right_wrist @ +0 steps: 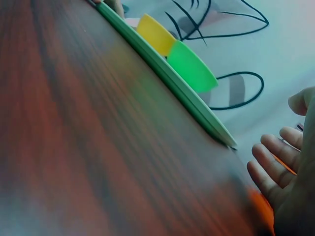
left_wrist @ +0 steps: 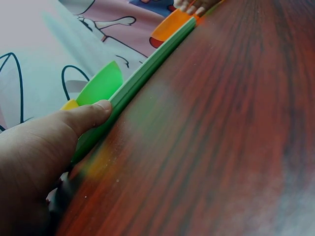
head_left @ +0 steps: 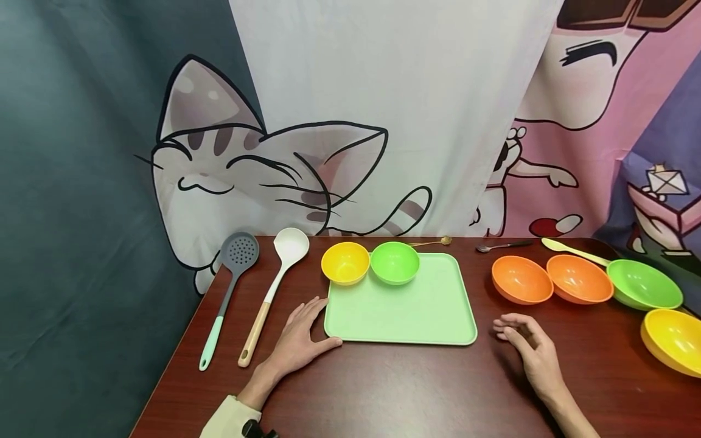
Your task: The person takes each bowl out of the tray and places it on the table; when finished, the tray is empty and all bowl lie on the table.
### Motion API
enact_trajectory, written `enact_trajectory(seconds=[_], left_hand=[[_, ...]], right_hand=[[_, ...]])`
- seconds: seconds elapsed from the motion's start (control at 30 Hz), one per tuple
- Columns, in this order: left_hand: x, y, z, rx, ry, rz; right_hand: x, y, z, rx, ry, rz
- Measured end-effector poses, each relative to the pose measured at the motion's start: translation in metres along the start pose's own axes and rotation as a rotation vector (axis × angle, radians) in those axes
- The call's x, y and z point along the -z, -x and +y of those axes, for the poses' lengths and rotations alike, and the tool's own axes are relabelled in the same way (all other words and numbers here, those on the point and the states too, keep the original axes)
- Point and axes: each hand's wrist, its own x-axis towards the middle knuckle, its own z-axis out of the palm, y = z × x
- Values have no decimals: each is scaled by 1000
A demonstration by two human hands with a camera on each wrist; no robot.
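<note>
1. L hand (head_left: 298, 340) flat on worktop (head_left: 383, 395), thumb touching tray (head_left: 405, 310) edge; no grip.
2. R hand (head_left: 528, 347) loosely open, near tray, holding nothing.
3. Yellow bowl (head_left: 345, 263) & green bowl (head_left: 395, 262) on tray; four others still on worktop.

A glossy dark wood-grain table (head_left: 416, 389) is carrying a matt pale-green rectangular plastic tray (head_left: 405, 310) and shiny round orange plastic bowls (head_left: 521, 280), while printed cartoon cloth (head_left: 350, 121) is hanging behind.
</note>
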Motion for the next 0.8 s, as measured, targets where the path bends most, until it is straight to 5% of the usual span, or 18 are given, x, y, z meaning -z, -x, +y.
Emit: enact_trajectory(seconds=[0.5,0.8], left_hand=[[-2,0,0,-13,9,9],[-2,0,0,-21,9,22]], right_hand=[[-39,-21,9,99,-87,-25],[-69,-38,12,107,-141,91]])
